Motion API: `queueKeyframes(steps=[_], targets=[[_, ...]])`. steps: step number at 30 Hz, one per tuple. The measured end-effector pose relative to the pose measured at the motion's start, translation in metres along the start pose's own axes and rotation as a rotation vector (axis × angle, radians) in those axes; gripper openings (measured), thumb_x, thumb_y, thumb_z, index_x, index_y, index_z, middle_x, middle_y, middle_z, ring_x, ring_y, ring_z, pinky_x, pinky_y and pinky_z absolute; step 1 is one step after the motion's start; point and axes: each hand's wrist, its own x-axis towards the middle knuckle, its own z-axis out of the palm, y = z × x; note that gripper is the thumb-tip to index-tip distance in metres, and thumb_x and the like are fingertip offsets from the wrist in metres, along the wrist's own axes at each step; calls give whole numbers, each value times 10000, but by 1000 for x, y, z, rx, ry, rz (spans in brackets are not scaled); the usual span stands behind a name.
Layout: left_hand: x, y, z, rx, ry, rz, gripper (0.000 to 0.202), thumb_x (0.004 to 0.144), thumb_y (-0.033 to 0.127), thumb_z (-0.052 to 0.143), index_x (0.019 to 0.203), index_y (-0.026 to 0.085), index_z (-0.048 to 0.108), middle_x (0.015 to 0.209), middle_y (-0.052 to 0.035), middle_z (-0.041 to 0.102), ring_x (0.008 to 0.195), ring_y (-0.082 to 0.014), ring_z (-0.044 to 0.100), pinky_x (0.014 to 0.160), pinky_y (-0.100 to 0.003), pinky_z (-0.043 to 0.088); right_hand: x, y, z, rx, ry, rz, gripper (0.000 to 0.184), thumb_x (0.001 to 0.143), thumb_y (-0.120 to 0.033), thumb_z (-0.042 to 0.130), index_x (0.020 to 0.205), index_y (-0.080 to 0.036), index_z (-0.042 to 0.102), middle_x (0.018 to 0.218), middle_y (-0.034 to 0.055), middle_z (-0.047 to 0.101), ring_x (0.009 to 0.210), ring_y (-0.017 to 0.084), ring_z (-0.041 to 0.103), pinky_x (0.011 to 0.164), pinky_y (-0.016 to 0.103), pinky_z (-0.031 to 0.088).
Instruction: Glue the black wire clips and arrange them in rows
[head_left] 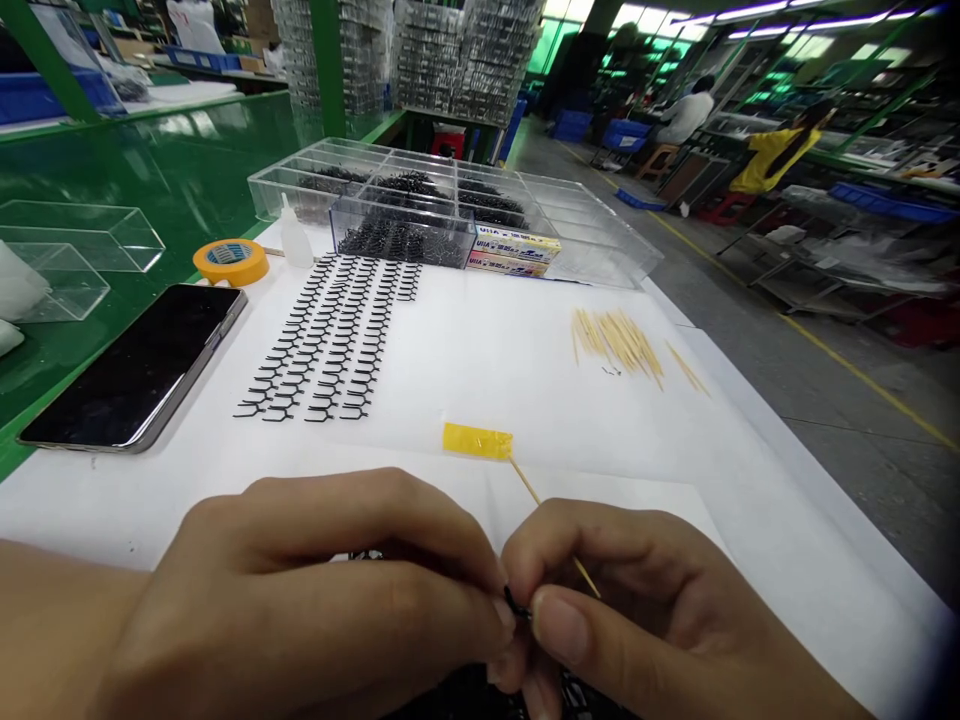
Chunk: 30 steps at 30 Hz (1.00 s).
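1. Both grips are closed narrowly: a small black piece (516, 602) is pinched at the fingertips of the left grip (300, 590) and the right grip (637, 610), and is partly hidden by them.
2. The hands are held close together low in the view, knuckles raised and fingers curled inward, with the left forearm entering from the lower left.
3. A thin wooden stick (551, 518) is angled up past the right fingers to a yellow tape strip (477, 440) on the white sheet (480, 350).
4. Rows of black forked pieces (326, 340) are laid out ahead of the hands, and a loose pile of wooden sticks (619, 345) is placed to the right.
5. Farther ahead, a clear compartment tray (450, 200) filled with black pieces is set behind labelled boxes (516, 250).
6. A white squeeze bottle (296, 238), a yellow tape roll (230, 261) and a smartphone (131, 365) are placed to the left, on the green counter (150, 170).
7. A seated person in a yellow top (772, 160) is seen in the distance.
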Motion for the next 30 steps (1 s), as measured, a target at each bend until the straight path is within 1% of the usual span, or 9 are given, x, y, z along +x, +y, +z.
queueKeyframes(steps=[4, 6, 8, 11, 14, 19, 24, 27, 30], targets=[[-3, 2, 0, 111, -34, 20, 55, 717, 102, 629, 735, 153, 638, 833, 1, 638, 578, -67, 611, 550, -45, 510, 0, 0, 0, -16, -1, -12, 55, 841, -196, 648, 816, -147, 654, 671, -2, 632, 607, 47, 586, 586, 83, 463], [-1, 6, 0, 139, -25, 27, 78, 735, 97, 604, 743, 164, 643, 804, 6, 643, 562, -61, 607, 526, -44, 502, -1, 0, -1, -25, 5, -18, 54, 846, -196, 641, 826, -147, 655, 680, 0, 632, 612, 48, 586, 600, 88, 466], [6, 13, 1, 162, -22, -30, 121, 782, 123, 557, 784, 186, 660, 768, -16, 653, 571, -82, 618, 516, -82, 508, -2, 1, -1, -28, 4, -15, 64, 848, -203, 639, 821, -147, 656, 677, -1, 630, 616, 49, 584, 602, 89, 466], [17, 26, 0, 158, -29, -168, 212, 858, 236, 464, 900, 202, 669, 744, -71, 654, 592, -125, 640, 532, -156, 521, -3, 2, 0, -27, 23, -14, 54, 844, -197, 644, 813, -154, 656, 669, -7, 629, 608, 46, 579, 593, 85, 462], [21, 35, -1, 142, -44, -212, 269, 874, 317, 428, 959, 207, 658, 779, -84, 655, 622, -147, 654, 578, -186, 527, -4, 2, 2, -5, 38, -11, 34, 837, -188, 652, 818, -160, 656, 685, -5, 634, 603, 47, 580, 591, 91, 465], [16, 31, -1, 99, -46, -156, 205, 830, 346, 506, 956, 267, 647, 866, -30, 669, 666, -141, 659, 605, -178, 520, -3, 0, 2, 8, -11, 12, 18, 840, -173, 648, 833, -157, 653, 712, 0, 632, 637, 46, 584, 608, 89, 461], [10, 28, 0, 100, -50, -97, 194, 819, 372, 515, 948, 298, 640, 820, -2, 685, 673, -148, 666, 616, -192, 521, -2, 1, -1, -13, -38, 34, 40, 849, -199, 638, 845, -159, 640, 697, -1, 626, 632, 46, 578, 612, 98, 453], [11, 30, 0, 116, -65, -105, 205, 820, 396, 504, 929, 299, 647, 779, -4, 680, 653, -142, 661, 615, -188, 524, -3, 1, 0, -15, -35, 35, 53, 833, -203, 657, 817, -156, 638, 682, -5, 620, 637, 48, 577, 607, 97, 447], [14, 33, -1, 133, -92, -181, 239, 820, 419, 494, 905, 272, 663, 701, -26, 659, 681, -138, 653, 631, -159, 532, -2, 0, 1, -4, -21, 38, 60, 831, -208, 660, 812, -156, 638, 681, -6, 618, 641, 48, 581, 615, 100, 448]])
